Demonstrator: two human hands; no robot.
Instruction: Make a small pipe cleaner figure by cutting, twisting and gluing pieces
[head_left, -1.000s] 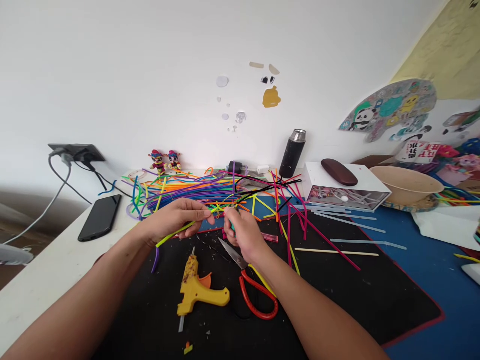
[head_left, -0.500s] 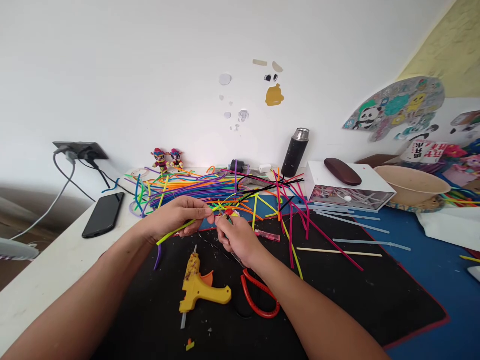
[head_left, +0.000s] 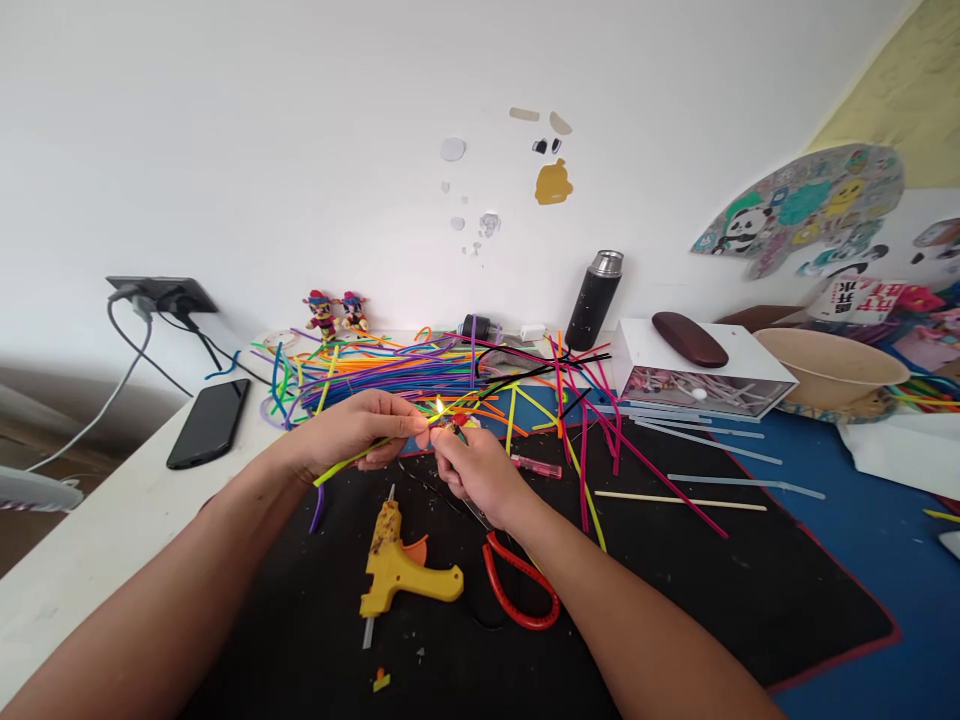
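My left hand [head_left: 379, 425] pinches a yellow-green pipe cleaner [head_left: 349, 464], whose tail slants down to the left below the palm. Closed around a lighter [head_left: 459, 425] is my right hand [head_left: 476, 470]; most of its body is hidden in the fist, with a red top showing. A small flame [head_left: 439, 405] burns just above the fingertips, right at the pipe cleaner where the two hands meet. Below the hands lie a yellow glue gun [head_left: 405, 570] and red-handled scissors [head_left: 521, 590], the scissors partly under my right forearm.
Behind the hands spreads a heap of coloured pipe cleaners [head_left: 390, 378]. A black thermos [head_left: 595, 302] and a white box [head_left: 705, 370] stand at the back right. On the left lies a phone [head_left: 208, 424]. A wooden stick [head_left: 681, 501] rests on the black mat [head_left: 675, 580].
A flame has appeared at the lighter, beside the pipe cleaner. Both hands keep almost the same place and grip. The view has shifted slightly.
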